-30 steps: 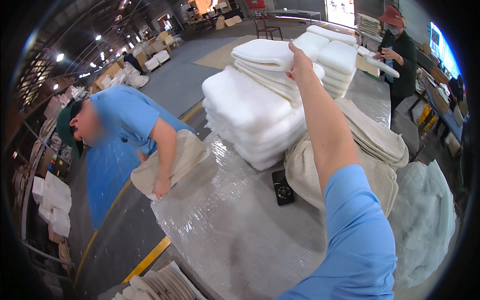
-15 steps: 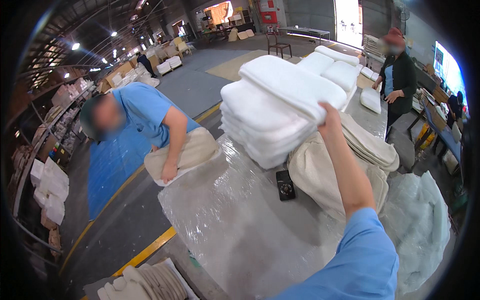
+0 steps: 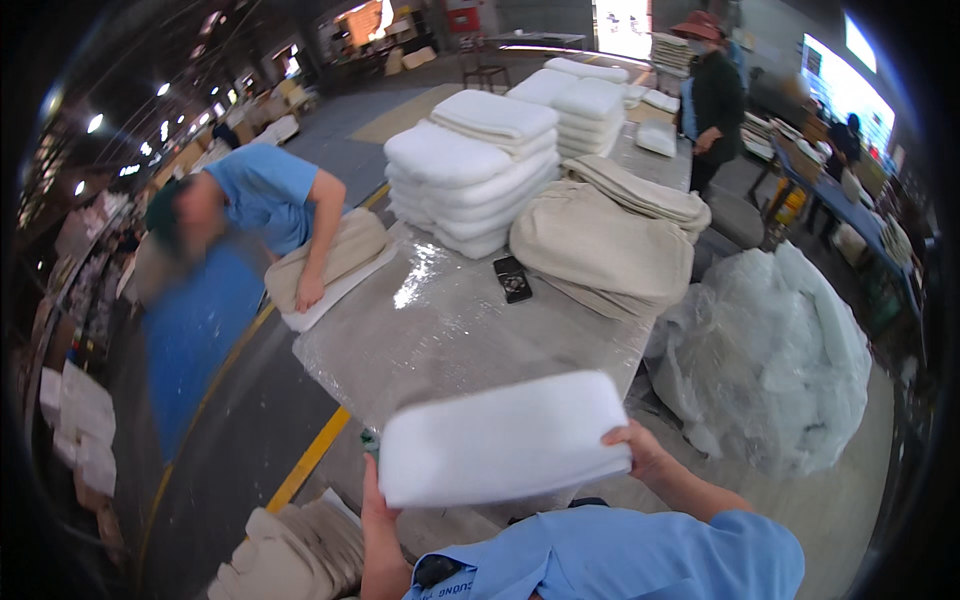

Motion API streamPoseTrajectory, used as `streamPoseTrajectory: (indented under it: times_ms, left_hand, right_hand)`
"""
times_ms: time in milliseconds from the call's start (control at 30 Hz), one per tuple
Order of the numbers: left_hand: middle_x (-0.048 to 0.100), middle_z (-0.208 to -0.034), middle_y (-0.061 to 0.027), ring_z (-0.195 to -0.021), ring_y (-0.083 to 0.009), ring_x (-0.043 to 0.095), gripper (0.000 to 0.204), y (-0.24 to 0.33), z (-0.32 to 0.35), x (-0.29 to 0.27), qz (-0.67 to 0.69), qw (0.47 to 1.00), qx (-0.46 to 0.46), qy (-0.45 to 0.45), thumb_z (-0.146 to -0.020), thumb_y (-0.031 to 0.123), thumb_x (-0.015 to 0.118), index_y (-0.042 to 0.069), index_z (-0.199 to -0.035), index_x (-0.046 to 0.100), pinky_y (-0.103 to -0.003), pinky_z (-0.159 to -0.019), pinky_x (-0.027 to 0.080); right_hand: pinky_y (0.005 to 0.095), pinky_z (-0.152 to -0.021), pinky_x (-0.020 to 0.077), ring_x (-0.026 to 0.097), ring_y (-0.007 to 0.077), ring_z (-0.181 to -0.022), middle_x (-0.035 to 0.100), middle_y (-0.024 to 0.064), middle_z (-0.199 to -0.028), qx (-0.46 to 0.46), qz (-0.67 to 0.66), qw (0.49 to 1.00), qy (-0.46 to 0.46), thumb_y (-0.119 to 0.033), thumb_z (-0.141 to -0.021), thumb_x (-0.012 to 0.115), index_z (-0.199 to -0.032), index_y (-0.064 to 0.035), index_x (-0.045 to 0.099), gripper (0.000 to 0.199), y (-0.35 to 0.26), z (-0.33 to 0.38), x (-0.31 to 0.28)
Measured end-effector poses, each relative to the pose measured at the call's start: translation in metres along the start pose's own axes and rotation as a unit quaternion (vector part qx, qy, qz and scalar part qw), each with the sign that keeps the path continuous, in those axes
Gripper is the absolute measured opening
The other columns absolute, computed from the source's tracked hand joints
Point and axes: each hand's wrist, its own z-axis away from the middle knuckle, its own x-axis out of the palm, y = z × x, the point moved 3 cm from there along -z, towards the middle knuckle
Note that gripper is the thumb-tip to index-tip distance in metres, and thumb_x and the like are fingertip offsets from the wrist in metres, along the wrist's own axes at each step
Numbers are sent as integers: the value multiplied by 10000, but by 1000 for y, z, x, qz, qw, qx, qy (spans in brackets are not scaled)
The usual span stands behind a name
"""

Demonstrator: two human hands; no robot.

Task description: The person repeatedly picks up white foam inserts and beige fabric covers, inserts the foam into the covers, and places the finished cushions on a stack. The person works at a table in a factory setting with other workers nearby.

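Note:
I hold a white foam pad flat in front of my chest, just at the near edge of the plastic-covered table. My left hand grips its lower left edge and my right hand grips its right end. On the far part of the table stands a tall stack of white foam pads, with a pile of beige fabric covers to its right. A small black device lies on the table between them.
A person in a blue shirt leans over a beige cushion at the table's left side. Another person stands at the far right. A heap of clear plastic lies to my right. Beige covers lie on the floor.
My right arm has come back from the far stack of white pads. Both hands now hold one white pad close to my body.

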Motion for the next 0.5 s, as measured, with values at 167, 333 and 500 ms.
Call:
streamPoseTrajectory:
  times_ms: [167,333,500]
  left_hand:
    - [607,-1529,-185,-1363,-373,620,699,-7,48,-22,-150,985,73,48,-1134,562,430,18,-1569,493,-549,-1151,501]
    - [594,-1542,-180,-1382,-352,606,674,-16,55,-20,-122,987,106,6,-1133,544,456,36,-1574,492,-547,-1164,483]
    - [626,-1465,-134,-1254,-354,632,711,-46,37,-22,-233,970,-36,61,-1088,655,491,158,-1596,460,-625,-1041,478]
  right_hand:
    - [450,-1098,539,661,306,-1264,649,161,-1402,34,18,999,-10,-114,-786,798,-1551,-16,477,836,23,11,-2]
    - [456,-1097,544,668,301,-1264,648,156,-1411,10,68,994,-80,-153,-840,818,-1543,-15,484,791,-1,-10,-15]
    - [538,-1023,574,678,320,-1226,667,150,-1367,60,254,962,76,-272,-912,833,-1471,-63,554,659,8,-39,-51]
